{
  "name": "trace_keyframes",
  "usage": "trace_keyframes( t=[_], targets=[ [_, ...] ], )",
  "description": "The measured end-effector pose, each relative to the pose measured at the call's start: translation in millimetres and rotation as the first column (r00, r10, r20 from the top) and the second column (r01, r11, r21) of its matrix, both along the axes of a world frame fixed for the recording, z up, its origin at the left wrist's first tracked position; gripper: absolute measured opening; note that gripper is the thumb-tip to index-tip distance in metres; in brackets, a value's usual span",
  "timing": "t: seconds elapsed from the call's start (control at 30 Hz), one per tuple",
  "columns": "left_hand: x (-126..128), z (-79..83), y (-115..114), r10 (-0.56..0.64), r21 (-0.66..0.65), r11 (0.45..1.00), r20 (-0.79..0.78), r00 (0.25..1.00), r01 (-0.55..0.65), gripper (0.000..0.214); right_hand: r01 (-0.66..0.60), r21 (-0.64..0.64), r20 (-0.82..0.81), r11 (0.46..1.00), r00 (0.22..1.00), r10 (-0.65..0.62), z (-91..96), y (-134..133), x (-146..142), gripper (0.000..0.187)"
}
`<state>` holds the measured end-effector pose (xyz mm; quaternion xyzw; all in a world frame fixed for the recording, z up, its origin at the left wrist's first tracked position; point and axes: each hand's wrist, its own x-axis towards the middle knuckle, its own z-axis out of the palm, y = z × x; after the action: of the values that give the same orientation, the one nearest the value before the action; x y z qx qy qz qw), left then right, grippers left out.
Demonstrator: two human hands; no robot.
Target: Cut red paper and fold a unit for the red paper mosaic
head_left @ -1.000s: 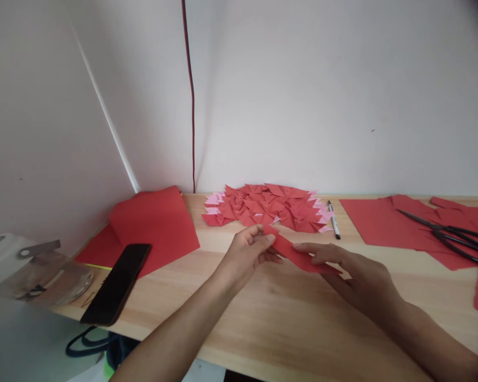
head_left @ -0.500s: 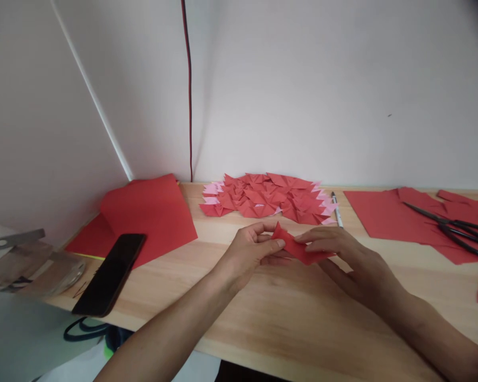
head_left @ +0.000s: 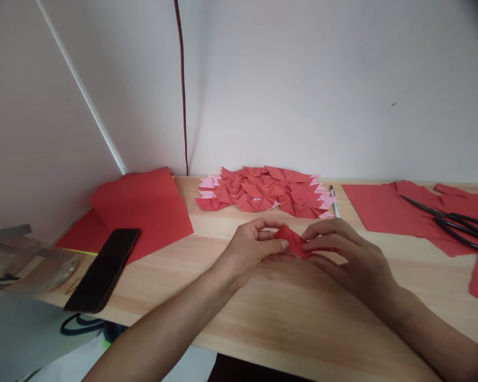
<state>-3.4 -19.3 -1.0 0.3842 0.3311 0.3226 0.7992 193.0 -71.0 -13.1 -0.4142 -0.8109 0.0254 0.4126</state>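
My left hand (head_left: 252, 250) and my right hand (head_left: 344, 253) meet over the middle of the wooden table (head_left: 287, 313), both pinching a small folded red paper piece (head_left: 291, 240) between thumb and fingers. Most of the piece is covered by my fingers. Behind it, near the wall, lies a pile of folded red and pink paper triangles (head_left: 263, 193).
A white pen (head_left: 334, 201) lies right of the pile. Red paper sheets (head_left: 386, 212) with black scissors (head_left: 454, 223) on them are at the right. A large red sheet (head_left: 139, 209), a black phone (head_left: 103, 268) and a clear container (head_left: 24, 265) sit at the left.
The long red strip has been folded up into a small piece. My right hand has moved left toward my left hand, and the view has tilted slightly.
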Motion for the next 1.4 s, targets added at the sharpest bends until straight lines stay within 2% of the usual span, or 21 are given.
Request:
trace_keyframes(
  t=[0.33,0.53,0.9,0.97,1.07,1.13,1.27,1.4],
  targets=[
    [4.2,-1.8,-4.1,0.082,0.013,0.997,-0.004,0.997,-0.082,0.036,0.06,-0.144,-0.194,0.988,0.977,-0.087,-4.2,3.2,-8.8,0.011],
    [2.8,-1.7,-3.5,0.084,-0.009,0.996,-0.014,0.996,-0.084,0.036,-0.049,-0.173,-0.068,0.984,0.997,0.038,-2.2,5.6,0.2,0.016],
    [5.6,-2.2,-4.7,0.058,-0.106,0.993,-0.004,0.998,-0.058,0.033,-0.035,-0.012,0.041,0.999,0.999,0.036,-4.0,5.1,5.5,0.018],
    [4.9,-2.6,-4.5,0.049,-0.114,0.992,-0.001,0.999,-0.049,0.033,-0.063,-0.029,0.047,0.998,0.997,0.064,-3.8,6.0,6.7,0.02],
    [4.0,-4.0,-3.7,0.041,-0.113,0.993,-0.002,0.999,-0.041,0.032,-0.123,-0.13,0.028,0.984,0.991,0.127,-2.3,6.4,6.9,0.018],
    [4.1,-5.0,-3.3,0.046,-0.113,0.993,-0.001,0.999,-0.046,0.031,-0.12,-0.172,0.032,0.978,0.991,0.127,-1.3,5.3,5.9,0.016],
    [5.4,-5.6,-4.0,0.046,-0.123,0.991,-0.007,0.999,-0.047,0.03,-0.026,-0.046,0.107,0.999,0.994,0.031,-0.1,1.3,3.4,0.013],
    [6.2,-6.7,-5.3,0.047,-0.123,0.991,0.008,0.999,-0.046,0.033,0.008,0.045,0.134,0.999,0.991,-0.014,-0.9,-1.0,2.3,0.017]
  ],
)
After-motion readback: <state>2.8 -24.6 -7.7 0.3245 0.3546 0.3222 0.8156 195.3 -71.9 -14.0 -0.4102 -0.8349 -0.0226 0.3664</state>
